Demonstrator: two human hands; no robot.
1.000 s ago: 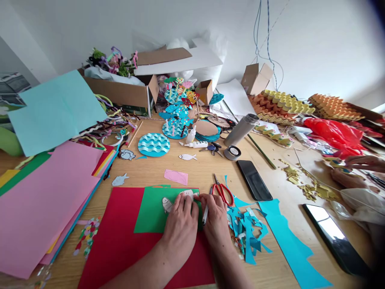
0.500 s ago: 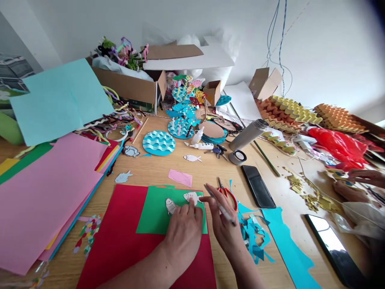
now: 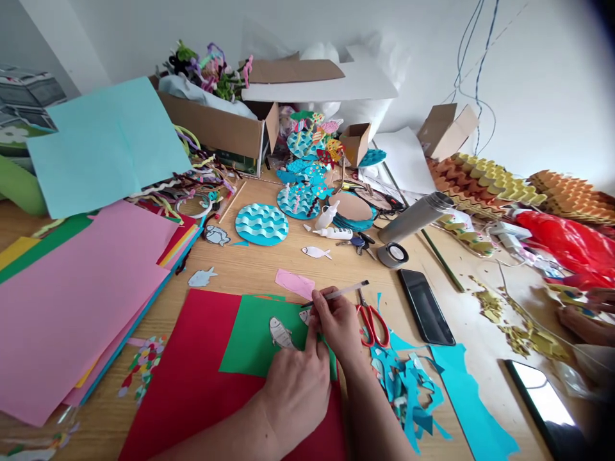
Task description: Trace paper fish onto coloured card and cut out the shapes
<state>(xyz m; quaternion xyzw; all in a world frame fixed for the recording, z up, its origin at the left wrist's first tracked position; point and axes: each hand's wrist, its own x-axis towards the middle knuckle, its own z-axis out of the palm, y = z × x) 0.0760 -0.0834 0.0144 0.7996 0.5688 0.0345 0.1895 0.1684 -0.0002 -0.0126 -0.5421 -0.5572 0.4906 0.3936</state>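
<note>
My left hand (image 3: 300,384) lies on the green paper (image 3: 250,333), its index finger stretched out and pressing on a small white paper fish (image 3: 304,316), mostly covered by my fingers. In my right hand (image 3: 339,323) is a slim pen (image 3: 343,290), pinched between thumb and fingers, its dark tip at the fish's upper edge. Left of them, a second fish cutout (image 3: 279,333) with drawn stripes rests on the green sheet, close to my left fingers. Under the green sheet is a larger red sheet (image 3: 192,384). Red-handled scissors (image 3: 372,323) lie just beyond my right wrist.
Blue paper scraps (image 3: 408,390) and a phone (image 3: 425,307) lie to the right. Stacked coloured paper (image 3: 86,307) fills the left. Behind are a pink paper piece (image 3: 294,283), glue bottles (image 3: 334,234) and a metal flask (image 3: 416,218). Another person's hand (image 3: 583,323) works at far right.
My right hand has moved left and up, bringing the pen down to the fish's edge. My left hand stays on the paper, index finger stretched further out. The view has shifted slightly.
</note>
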